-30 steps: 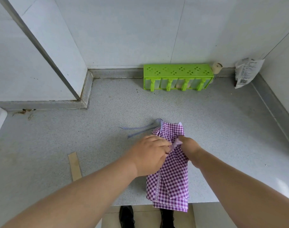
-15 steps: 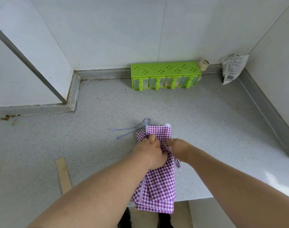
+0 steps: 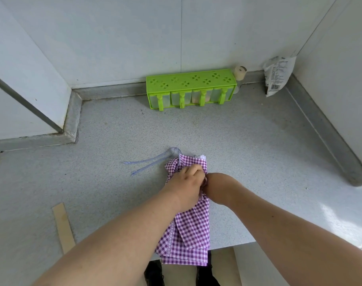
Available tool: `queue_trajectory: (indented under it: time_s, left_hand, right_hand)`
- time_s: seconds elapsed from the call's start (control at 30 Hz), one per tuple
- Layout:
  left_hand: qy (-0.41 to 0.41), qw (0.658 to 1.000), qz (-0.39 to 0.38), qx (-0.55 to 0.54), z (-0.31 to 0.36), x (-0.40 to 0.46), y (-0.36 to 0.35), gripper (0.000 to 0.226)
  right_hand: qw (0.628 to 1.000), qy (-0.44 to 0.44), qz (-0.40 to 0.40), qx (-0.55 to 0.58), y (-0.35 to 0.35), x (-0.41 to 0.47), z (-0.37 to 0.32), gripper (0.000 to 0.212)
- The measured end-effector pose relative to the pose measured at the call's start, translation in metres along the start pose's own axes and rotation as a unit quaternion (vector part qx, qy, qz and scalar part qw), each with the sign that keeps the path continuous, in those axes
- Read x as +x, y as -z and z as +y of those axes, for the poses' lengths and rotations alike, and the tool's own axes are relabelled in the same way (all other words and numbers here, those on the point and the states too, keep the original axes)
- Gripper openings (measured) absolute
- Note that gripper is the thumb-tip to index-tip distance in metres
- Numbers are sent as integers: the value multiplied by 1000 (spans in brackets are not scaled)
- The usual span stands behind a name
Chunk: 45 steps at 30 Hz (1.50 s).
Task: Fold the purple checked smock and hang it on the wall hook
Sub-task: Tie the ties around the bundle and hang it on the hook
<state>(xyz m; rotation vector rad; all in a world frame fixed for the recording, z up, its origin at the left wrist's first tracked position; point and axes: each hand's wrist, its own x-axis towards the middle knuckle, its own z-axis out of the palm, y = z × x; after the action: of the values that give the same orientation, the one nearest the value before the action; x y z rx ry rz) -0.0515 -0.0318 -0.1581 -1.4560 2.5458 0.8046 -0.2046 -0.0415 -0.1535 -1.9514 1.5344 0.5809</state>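
Both of your hands meet on the purple checked smock (image 3: 191, 230), which lies folded into a long narrow strip on the grey counter (image 3: 248, 153), its near end hanging over the counter's near edge. Your left hand (image 3: 187, 186) has its fingers curled down into the cloth near the strip's far end, gripping it. Your right hand (image 3: 217, 187) is bent inward just beside the left and touches the cloth, but its fingers are hidden, so I cannot tell how they lie. Thin ties (image 3: 149, 164) trail left from the smock's far end. A green rack of jars (image 3: 191, 87) stands against the far wall, and a white packet (image 3: 279, 76) leans in the far right corner.
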Motion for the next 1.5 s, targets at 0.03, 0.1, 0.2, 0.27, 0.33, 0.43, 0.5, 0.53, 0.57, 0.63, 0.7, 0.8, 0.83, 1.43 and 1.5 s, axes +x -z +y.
queue_trajectory:
  time_s: [0.03, 0.1, 0.2, 0.27, 0.33, 0.43, 0.5, 0.53, 0.57, 0.63, 0.7, 0.8, 0.83, 1.43, 1.5]
  left_hand:
    - [6, 1000, -14, -11, -2, 1, 0, 35]
    - [17, 999, -47, -14, -4, 3, 1, 43]
    - [53, 995, -84, -32, -2, 10, 3, 49]
    - [68, 992, -102, -32, 0, 13, 2, 57]
    - [74, 991, -107, -28, 3, 16, 0, 64]
    - [78, 991, -101, -29, 2, 18, -4, 60]
    - [78, 991, -105, -22, 1, 17, -6, 54]
    - [78, 991, -104, -16, 1, 17, -7, 50]
    - [78, 992, -101, -12, 1, 17, -8, 44]
    - [78, 993, -92, -11, 0, 17, -11, 32]
    - [77, 993, -88, -19, 0, 18, -11, 24]
    - [79, 992, -90, -33, 0, 17, -10, 23]
    - [80, 992, -92, -36, 0, 17, -9, 22]
    - [143, 942, -36, -302, -5, 27, -2, 17]
    - [144, 944, -8, -296, -4, 27, -3, 16]
  right_hand:
    - [1000, 9, -2, 0, 1, -1, 1, 22]
    - [1000, 29, -8, 1, 2, -2, 6, 23]
    - [999, 33, -5, -16, -2, 0, 15, 18]
    - [1000, 12, 11, -17, -3, 2, 18, 14]
    - [1000, -13, 25, -1, -2, 0, 19, 11]
    - [998, -28, 42, 28, -4, -4, 20, 7]
    - [997, -33, 59, 47, -9, -7, 22, 6]
    - [995, -34, 69, 56, -12, -9, 25, 6]
    - [994, -35, 77, 69, -15, -11, 29, 7]
    - [991, -38, 88, 90, -20, -12, 34, 10]
    - [991, -51, 84, 95, -24, -12, 38, 6]
    - [990, -59, 82, 98, -28, -12, 40, 6]
    - [990, -53, 88, 101, -27, -13, 40, 10]
    - [929, -105, 152, 320, 3, -14, 20, 27]
    - [937, -99, 170, 289, 0, -14, 15, 27]
